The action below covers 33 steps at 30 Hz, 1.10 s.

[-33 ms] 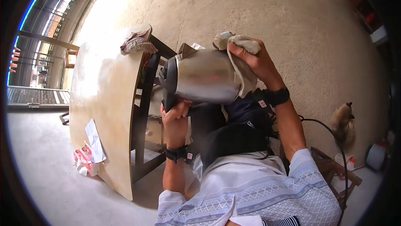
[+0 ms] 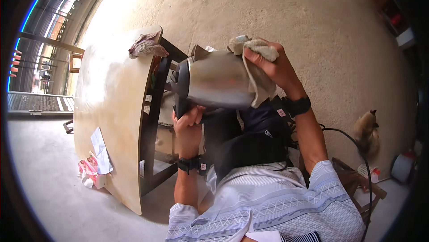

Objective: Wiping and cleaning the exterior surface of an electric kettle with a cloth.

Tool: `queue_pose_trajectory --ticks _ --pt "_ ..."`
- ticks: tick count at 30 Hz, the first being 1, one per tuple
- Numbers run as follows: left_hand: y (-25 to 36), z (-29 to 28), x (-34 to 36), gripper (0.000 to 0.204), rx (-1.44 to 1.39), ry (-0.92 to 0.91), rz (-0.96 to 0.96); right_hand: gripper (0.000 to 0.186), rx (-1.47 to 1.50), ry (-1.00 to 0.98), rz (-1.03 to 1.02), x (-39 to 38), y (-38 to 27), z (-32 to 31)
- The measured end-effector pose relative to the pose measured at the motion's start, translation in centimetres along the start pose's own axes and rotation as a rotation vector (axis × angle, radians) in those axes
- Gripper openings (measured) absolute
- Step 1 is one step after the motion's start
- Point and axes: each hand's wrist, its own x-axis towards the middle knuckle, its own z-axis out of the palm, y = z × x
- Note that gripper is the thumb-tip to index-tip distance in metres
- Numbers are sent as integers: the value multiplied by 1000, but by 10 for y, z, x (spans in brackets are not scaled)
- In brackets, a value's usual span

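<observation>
A stainless steel electric kettle [image 2: 219,78] is tipped on its side over my lap, its black lid end toward the table and its base toward the right. My left hand [image 2: 187,130] is closed around the black handle under the lid end. With my right hand [image 2: 281,70] I grip a beige cloth [image 2: 261,87] and press it against the kettle's base. The cloth drapes over the base and hides it.
On my left stands a pale wooden table [image 2: 118,130] with a crumpled cloth [image 2: 147,47], a folded white paper [image 2: 102,150] and a pink tissue pack [image 2: 89,168]. A cat [image 2: 367,132] sits on the floor at right, near a black cable [image 2: 353,141] and a wooden stool [image 2: 377,193].
The cloth has shifted slightly over the kettle's base with my right hand, and the kettle has tilted up a touch. My left hand keeps its hold on the handle.
</observation>
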Motion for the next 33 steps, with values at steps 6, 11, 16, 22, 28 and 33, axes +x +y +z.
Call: queue_pose_trajectory --ticks 6,11,16,22,28,33 --pt "-24 3 24 26 -162 -35 -23 47 -437 168 -495 -4 2 40" --pt "-29 17 38 27 -390 -49 -93 45 -686 184 -598 -27 6 70" --pt "-25 21 45 14 -460 -27 -110 39 -444 87 -559 -50 12 68" --pt "-21 18 36 11 -703 -125 -104 33 531 389 -52 -36 15 6" --pt "-17 42 13 18 -801 -241 -185 38 283 472 -90 13 -19 26" --pt "-19 34 19 23 -715 -318 -154 39 179 437 -185 21 26 20"
